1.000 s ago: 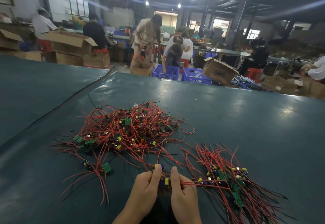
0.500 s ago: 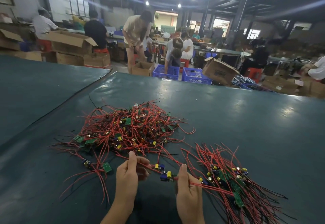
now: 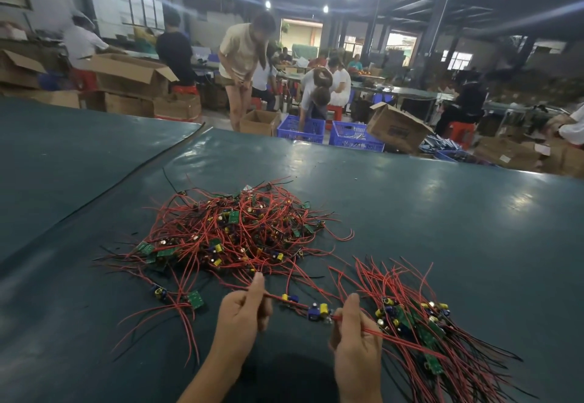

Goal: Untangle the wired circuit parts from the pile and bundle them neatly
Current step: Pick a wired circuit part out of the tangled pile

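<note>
At the near edge of the dark green table (image 3: pixel 458 219), both hands are raised just above the surface with a wired circuit part (image 3: pixel 319 311) strung between them. The left hand (image 3: pixel 241 317) has its fingers curled and pinches the part's red lead between thumb and forefinger. The right hand (image 3: pixel 355 336) is curled too and grips the red leads at the other end, right beside the part's blue and yellow components. A second small blue and yellow component (image 3: pixel 289 297) sits on the lead nearer the left hand.

Just right of the right hand lies the bundle (image 3: pixel 420 323) of sorted parts. Their green boards and yellow capacitors are grouped together, and their red and black wires fan out over the table on both sides. The leads held by the right hand run down into this bundle.

To the left of the left hand, a stray part (image 3: pixel 196 300) with a green board lies on the table, its red wires trailing toward the near edge.

Beyond both hands sits the pile (image 3: pixel 234 232), a tangled mound of red wire, green boards and small components. A few of its strands reach toward the left hand's fingertips.

Past the table's far edge stand two blue crates (image 3: pixel 300 129) and a tilted cardboard box (image 3: pixel 395 127). A person (image 3: pixel 243 67) bends forward there, with others working at benches behind.
</note>
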Motion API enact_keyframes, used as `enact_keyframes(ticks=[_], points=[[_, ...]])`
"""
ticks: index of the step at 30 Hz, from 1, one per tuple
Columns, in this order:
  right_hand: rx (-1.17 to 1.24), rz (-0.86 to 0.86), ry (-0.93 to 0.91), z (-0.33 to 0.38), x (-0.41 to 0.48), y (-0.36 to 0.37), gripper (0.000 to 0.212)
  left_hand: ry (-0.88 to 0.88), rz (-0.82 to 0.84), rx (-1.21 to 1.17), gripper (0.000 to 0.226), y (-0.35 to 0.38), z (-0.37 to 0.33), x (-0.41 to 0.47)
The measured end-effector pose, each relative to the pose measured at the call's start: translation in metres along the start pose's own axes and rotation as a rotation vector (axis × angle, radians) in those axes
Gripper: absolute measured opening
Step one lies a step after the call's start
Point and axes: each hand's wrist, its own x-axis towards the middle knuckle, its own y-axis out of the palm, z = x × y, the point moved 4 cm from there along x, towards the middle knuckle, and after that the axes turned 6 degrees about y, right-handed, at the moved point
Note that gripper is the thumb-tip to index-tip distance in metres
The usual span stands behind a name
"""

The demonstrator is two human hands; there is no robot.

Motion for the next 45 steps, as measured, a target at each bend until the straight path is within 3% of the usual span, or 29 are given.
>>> enact_keyframes(ticks=[8,13,16,21,24,27,31,34,38,42,43,45], points=[[0.146,0.014,0.146,-0.004,0.002,0.001,0.048,-0.176,-0.06,-0.237,0.049,0.002,0.012,0.001],[-0.059,0.234,0.023,-0.002,-0.003,0.017,0.055,-0.165,-0.06,-0.265,0.049,0.007,0.009,-0.002],[-0.117,0.283,0.112,-0.007,-0.003,0.019,0.071,-0.158,-0.097,-0.26,0.05,0.002,0.008,0.0],[-0.012,0.122,0.348,-0.01,0.004,0.01,0.06,-0.139,0.019,-0.277,0.051,0.005,0.005,-0.002],[0.204,0.036,0.448,-0.012,0.009,0.001,0.065,-0.105,0.116,-0.276,0.05,0.01,0.001,-0.005],[0.481,-0.017,0.429,-0.006,0.016,-0.012,0.05,-0.099,0.113,-0.266,0.049,0.01,0.0,-0.005],[0.514,-0.109,0.372,-0.001,0.023,-0.029,0.005,-0.094,0.106,-0.254,0.049,0.01,-0.003,-0.004],[0.482,-0.17,0.386,-0.005,0.026,-0.037,0.013,-0.079,0.116,-0.215,0.048,0.01,-0.003,-0.005],[0.483,-0.223,0.376,-0.009,0.028,-0.041,0.02,0.027,0.146,0.0,0.039,0.007,-0.001,-0.005],[0.377,-0.176,0.357,-0.012,0.028,-0.037,0.015,0.278,0.181,0.528,0.011,0.004,0.009,-0.006],[0.333,-0.162,0.341,-0.012,0.028,-0.035,0.014,0.309,0.236,0.662,0.014,0.006,0.012,-0.007],[0.229,-0.117,0.287,-0.012,0.026,-0.028,0.013,0.283,0.379,0.91,0.043,0.012,0.024,-0.008]])
